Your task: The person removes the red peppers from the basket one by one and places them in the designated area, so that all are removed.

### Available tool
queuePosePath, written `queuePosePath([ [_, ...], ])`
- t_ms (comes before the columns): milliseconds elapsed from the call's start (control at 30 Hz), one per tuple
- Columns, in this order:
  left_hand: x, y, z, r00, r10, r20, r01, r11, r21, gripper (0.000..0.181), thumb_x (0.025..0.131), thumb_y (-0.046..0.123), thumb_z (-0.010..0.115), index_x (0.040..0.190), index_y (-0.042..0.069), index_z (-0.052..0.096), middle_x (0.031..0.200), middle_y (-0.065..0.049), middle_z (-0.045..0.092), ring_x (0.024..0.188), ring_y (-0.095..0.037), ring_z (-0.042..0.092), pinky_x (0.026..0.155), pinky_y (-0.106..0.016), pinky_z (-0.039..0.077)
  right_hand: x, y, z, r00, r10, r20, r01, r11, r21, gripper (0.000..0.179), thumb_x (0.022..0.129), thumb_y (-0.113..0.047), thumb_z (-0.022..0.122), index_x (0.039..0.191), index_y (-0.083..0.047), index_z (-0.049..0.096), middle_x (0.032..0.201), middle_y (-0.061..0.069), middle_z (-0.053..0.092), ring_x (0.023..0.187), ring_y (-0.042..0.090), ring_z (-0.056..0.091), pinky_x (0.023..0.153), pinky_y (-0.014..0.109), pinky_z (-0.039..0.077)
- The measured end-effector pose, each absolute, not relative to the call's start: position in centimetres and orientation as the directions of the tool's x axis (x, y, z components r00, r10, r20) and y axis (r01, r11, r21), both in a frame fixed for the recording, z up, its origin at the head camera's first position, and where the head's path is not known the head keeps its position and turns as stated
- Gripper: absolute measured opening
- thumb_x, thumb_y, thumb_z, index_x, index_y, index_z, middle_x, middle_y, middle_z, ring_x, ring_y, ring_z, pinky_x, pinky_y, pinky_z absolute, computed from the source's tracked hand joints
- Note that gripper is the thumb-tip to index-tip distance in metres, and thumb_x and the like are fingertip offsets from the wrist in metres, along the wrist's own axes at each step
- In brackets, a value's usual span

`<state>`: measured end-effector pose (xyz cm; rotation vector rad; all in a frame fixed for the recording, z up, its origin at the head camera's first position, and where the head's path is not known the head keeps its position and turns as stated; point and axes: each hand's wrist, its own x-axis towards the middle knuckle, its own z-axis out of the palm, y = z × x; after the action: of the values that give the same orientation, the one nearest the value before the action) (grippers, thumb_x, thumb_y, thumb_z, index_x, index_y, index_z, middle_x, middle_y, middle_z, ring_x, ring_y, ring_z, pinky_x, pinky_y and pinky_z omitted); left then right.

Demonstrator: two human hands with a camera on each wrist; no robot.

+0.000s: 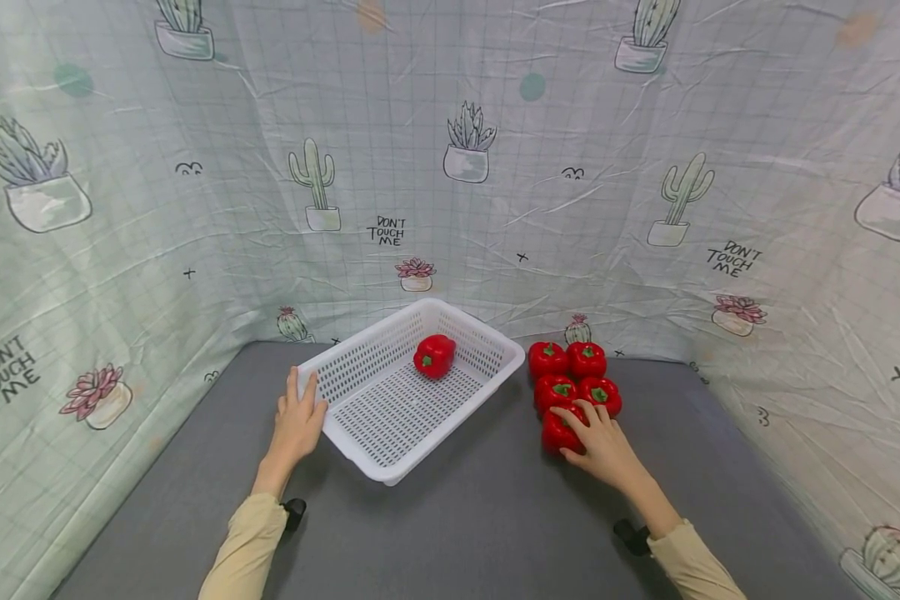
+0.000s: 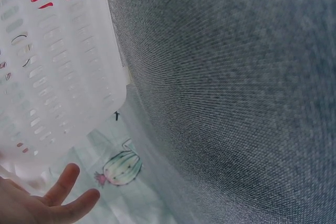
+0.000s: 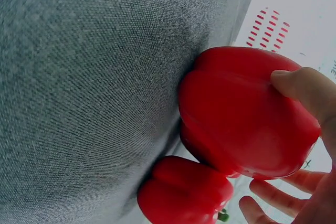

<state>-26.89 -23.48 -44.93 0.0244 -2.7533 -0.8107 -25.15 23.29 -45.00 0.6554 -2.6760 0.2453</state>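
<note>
A white perforated plastic basket (image 1: 360,462) sits at an angle on the grey surface, with one red bell pepper (image 1: 435,357) lying inside it. At the basket's left corner, my left hand (image 1: 297,421) touches the rim with fingers spread. Two of its fingers stick out past the basket wall in the left wrist view. My right hand (image 1: 603,446) holds the nearest red bell pepper (image 3: 241,114) of a cluster, its thumb on one side and fingers on the other. The other peppers (image 1: 555,392) stand close behind it, green stems up.
A pale sheet (image 1: 390,150) printed with potted cacti hangs behind and along both sides of the grey tabletop (image 1: 465,517). Black bands (image 1: 294,514) with small devices are on both wrists. The pepper cluster stands right of the basket.
</note>
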Motion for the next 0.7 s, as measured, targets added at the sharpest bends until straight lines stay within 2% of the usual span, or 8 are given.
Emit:
queuePosePath([
  [333,-26.92,-23.48,-44.89,-0.962,-0.092,0.256,0.063,0.842,0.536,0.056,0.091,0.019,0.035,0.140,-0.003,0.019,0.148,-0.023,-0.007,0.112,-0.047,0.026,0.087,-0.061,0.026,-25.21,23.22,-45.32,-0.821,-0.388,0.419,-0.458,0.886,-0.077,0.069,0.061,-0.023,0.079,0.123,-0.017,0.049,0.120,0.020,0.044,0.104,0.037,0.043,0.068,0.052,0.046],
  [700,-26.90,-23.45,-44.97,-0.961,-0.096,0.260,0.064,0.837,0.543,0.056,0.091,0.019,0.036,0.140,-0.003,0.019,0.148,-0.022,-0.007,0.113,-0.047,0.026,0.088,-0.062,0.025,-25.44,23.45,-45.25,-0.860,-0.362,0.360,-0.416,0.906,-0.081,0.073,0.060,-0.020,0.079,0.125,-0.018,0.046,0.120,0.021,0.043,0.104,0.040,0.041,0.072,0.055,0.045],
])
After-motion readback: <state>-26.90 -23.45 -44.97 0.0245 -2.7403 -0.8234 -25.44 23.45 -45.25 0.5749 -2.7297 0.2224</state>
